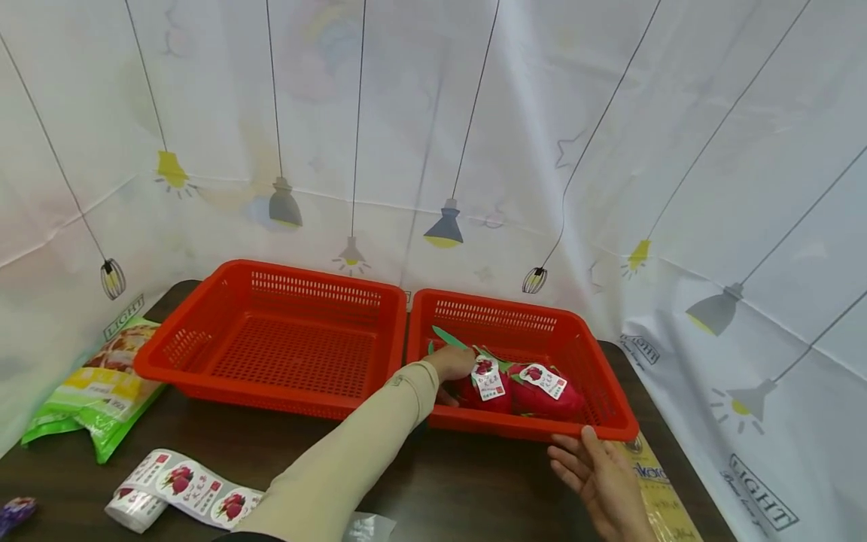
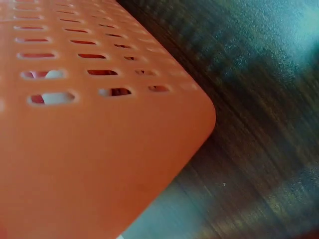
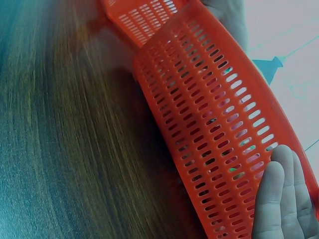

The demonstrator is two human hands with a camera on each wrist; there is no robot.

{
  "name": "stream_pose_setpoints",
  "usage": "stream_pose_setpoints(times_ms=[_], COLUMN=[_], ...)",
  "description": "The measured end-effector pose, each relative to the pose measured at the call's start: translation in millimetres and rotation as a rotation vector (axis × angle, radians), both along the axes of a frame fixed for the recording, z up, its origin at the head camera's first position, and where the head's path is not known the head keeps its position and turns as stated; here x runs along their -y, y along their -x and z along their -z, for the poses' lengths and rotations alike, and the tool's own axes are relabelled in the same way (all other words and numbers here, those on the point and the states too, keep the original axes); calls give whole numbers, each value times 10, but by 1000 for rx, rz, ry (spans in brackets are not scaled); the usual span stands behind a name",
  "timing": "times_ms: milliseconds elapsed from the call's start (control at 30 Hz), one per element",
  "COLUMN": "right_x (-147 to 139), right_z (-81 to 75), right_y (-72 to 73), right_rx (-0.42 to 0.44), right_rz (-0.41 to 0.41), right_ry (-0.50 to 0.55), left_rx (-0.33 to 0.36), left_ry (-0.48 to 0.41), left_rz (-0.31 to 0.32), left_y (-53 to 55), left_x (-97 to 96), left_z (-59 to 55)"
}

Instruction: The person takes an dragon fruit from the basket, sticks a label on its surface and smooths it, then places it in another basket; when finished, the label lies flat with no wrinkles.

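Observation:
Two pink-red dragon fruits with green tips and white printed labels show in the right-hand red basket (image 1: 609, 399): a left one (image 1: 497, 400) and a right one (image 1: 565, 403). My left hand (image 1: 452, 365) reaches over the front rim and grips a dragon fruit at the basket's left end, its fingertips partly hidden. In the left wrist view that hand is out of sight behind the basket's orange-looking wall (image 2: 99, 154). My right hand (image 1: 603, 478) rests at the front right rim, thumb up at the edge. Its straight fingers (image 3: 271, 194) lie along the slotted outer wall.
Another red basket (image 1: 291, 346), with nothing in it, stands to the left. A roll of dragon fruit labels (image 1: 183, 489) lies in front of it. A green and yellow bag (image 1: 111, 384) sits at far left, a yellow packet (image 1: 660, 489) at right. Patterned cloth (image 1: 406, 135) hangs behind.

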State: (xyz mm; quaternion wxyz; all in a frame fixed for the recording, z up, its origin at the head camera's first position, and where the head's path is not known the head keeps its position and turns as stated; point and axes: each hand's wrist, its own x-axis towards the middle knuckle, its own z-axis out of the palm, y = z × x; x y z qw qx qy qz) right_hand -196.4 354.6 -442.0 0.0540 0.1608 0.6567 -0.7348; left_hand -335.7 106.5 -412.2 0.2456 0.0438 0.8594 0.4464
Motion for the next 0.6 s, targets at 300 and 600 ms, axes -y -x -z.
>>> stream_pose_setpoints(times_ms=[300, 600], right_x=[-73, 77], right_z=[19, -65], right_y=[33, -90], right_rx=[26, 104], right_rz=[14, -2], right_ry=[-31, -134], left_rx=[184, 16], left_ry=[-313, -486], left_rz=[-65, -38], left_y=[-187, -934], left_x=[17, 423], left_z=[-204, -630])
